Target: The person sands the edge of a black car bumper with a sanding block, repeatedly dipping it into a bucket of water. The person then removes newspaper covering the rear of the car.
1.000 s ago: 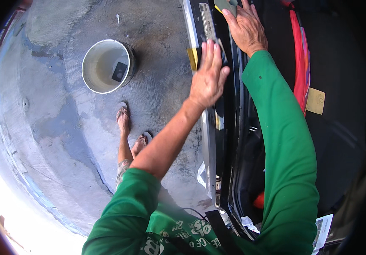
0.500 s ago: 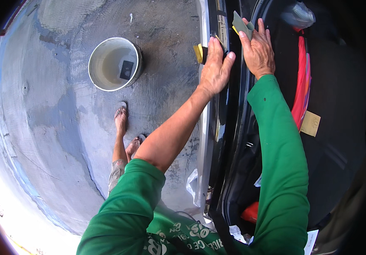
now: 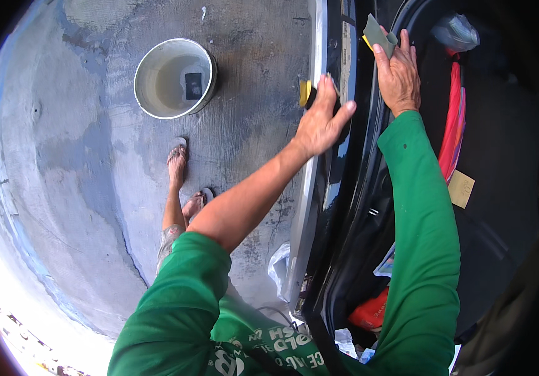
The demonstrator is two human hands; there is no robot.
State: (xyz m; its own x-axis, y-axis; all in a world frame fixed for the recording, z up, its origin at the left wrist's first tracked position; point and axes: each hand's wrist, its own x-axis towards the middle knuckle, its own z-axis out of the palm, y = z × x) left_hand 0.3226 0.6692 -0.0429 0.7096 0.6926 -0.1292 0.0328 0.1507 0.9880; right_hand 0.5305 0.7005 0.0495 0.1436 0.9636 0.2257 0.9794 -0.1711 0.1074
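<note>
My left hand point(image 3: 324, 125) is closed around a black-and-yellow block point(image 3: 307, 94), probably a sanding block. It presses along the black painted edge point(image 3: 338, 156) of an open car body. Most of the block is hidden under my fingers. Farther off to the right, my right hand point(image 3: 399, 80) rests on the black inner rim. Between its thumb and fingers is a folded grey-green sheet point(image 3: 379, 37) that looks like sandpaper, with a bit of yellow showing at its edge.
A bucket point(image 3: 141, 91) of cloudy water with a dark rectangular piece point(image 3: 193, 86) inside stands on the concrete floor point(image 3: 94, 188). Inside the dark compartment lie a red folded umbrella point(image 3: 450, 125), a clear plastic bag point(image 3: 457, 32), a yellowish paper point(image 3: 462, 189) and a red bag point(image 3: 370, 310).
My left hand has slid toward me along the painted edge with the block. My right hand stays at about the same place on the rim. The view has shifted slightly.
</note>
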